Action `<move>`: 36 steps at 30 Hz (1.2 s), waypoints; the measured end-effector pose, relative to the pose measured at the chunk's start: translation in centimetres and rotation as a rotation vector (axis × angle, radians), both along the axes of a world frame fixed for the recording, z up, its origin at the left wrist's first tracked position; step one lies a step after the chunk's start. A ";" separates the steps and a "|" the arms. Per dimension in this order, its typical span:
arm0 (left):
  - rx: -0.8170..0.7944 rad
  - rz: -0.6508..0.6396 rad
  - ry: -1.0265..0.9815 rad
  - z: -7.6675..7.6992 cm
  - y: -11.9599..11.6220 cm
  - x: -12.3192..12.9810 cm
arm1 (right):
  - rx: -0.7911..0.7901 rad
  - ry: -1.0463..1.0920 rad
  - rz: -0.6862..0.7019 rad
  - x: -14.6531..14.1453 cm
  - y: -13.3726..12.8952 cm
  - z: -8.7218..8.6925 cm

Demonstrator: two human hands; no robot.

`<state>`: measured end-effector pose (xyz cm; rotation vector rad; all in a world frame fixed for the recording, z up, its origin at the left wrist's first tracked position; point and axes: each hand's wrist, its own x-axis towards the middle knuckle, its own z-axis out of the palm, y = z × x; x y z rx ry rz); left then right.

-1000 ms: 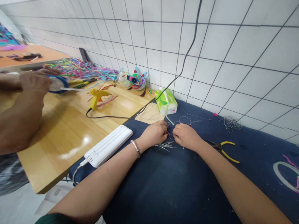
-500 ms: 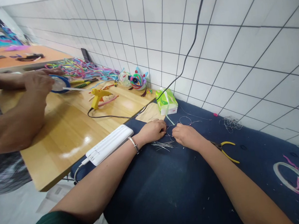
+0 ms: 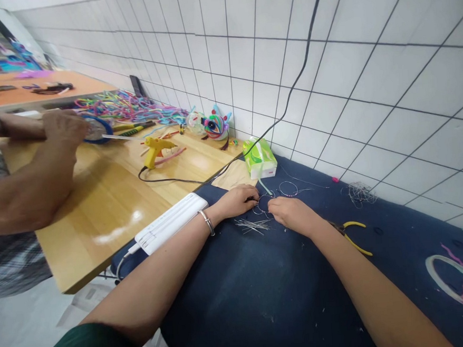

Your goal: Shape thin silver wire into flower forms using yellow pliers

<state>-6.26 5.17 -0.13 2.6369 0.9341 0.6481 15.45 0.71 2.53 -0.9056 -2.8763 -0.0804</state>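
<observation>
My left hand, a silver bangle at its wrist, rests on the dark blue cloth with its fingers pinched at a thin wire loop. Across from it, my right hand has its fingers closed at the loop's other side. The fingertips partly hide the wire. Just below lies a small bundle of cut wire pieces. A second wire ring lies beyond my right hand. Yellow-handled pliers lie beside my right forearm, their jaws partly covered by it.
A tissue pack stands by the tiled wall. To the left are a white power strip, a yellow glue gun and a co-worker's hands. Tangled wire and a pale coil lie right. A black cable hangs across.
The view has shifted slightly. My hands stay at the wire loop, with a slight shift of the right fingers. The co-worker's hands have moved a little at the blue-rimmed object.
</observation>
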 end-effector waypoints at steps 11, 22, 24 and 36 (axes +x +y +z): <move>-0.070 -0.099 -0.039 0.4 0.0 -0.9 | 0.013 -0.028 -0.036 0.4 0.1 -0.1; -0.066 -0.105 -0.072 0.2 0.0 -0.6 | 0.011 -0.051 -0.037 0.5 0.1 0.0; -0.052 -0.102 -0.071 0.0 0.0 -0.6 | 0.011 -0.057 -0.034 0.5 0.1 0.0; -0.081 -0.092 -0.090 0.1 0.0 -0.5 | 0.083 -0.098 -0.053 1.1 0.6 0.6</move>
